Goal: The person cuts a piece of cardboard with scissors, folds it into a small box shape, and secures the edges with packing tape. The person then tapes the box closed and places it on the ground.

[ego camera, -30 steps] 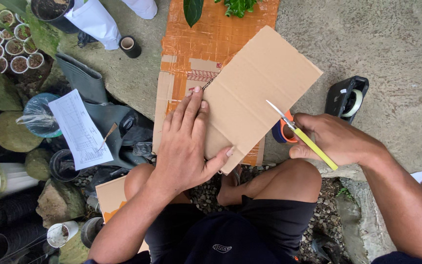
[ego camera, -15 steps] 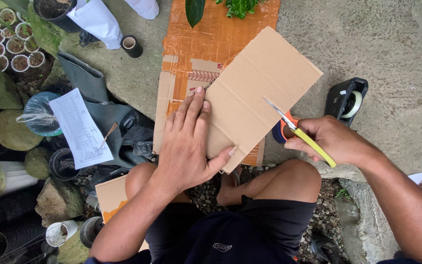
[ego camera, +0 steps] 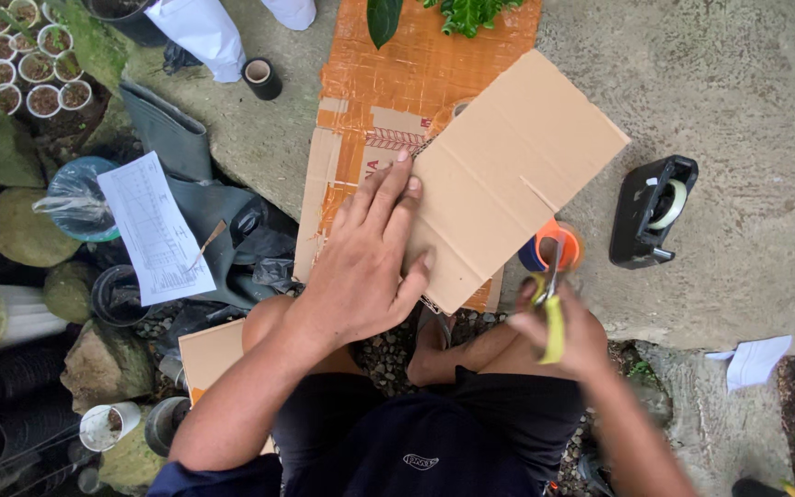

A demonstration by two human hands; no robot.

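My left hand (ego camera: 361, 267) lies flat, fingers spread, on the left part of a plain brown cardboard sheet (ego camera: 517, 166) that rests tilted over an orange printed cardboard (ego camera: 416, 74). The sheet has a short slit on its right side. My right hand (ego camera: 563, 336) grips a yellow-handled cutter (ego camera: 552, 308), blurred, pointing up just below the sheet's lower right edge. An orange and blue tape roll (ego camera: 545, 253) lies right behind the blade. My bare knees (ego camera: 269, 322) sit under the sheet.
A black tape dispenser (ego camera: 650, 212) stands on the concrete at right. A printed paper (ego camera: 154, 230), grey boots (ego camera: 172, 138), a black tape roll (ego camera: 261, 78) and small seedling pots (ego camera: 11, 64) lie at left. Green leaves (ego camera: 462, 14) lie at the top. A white scrap (ego camera: 756, 359) lies at lower right.
My right hand swung the cutter down and left, from the sheet's right side to below its lower edge. My left hand stayed pressed on the sheet.
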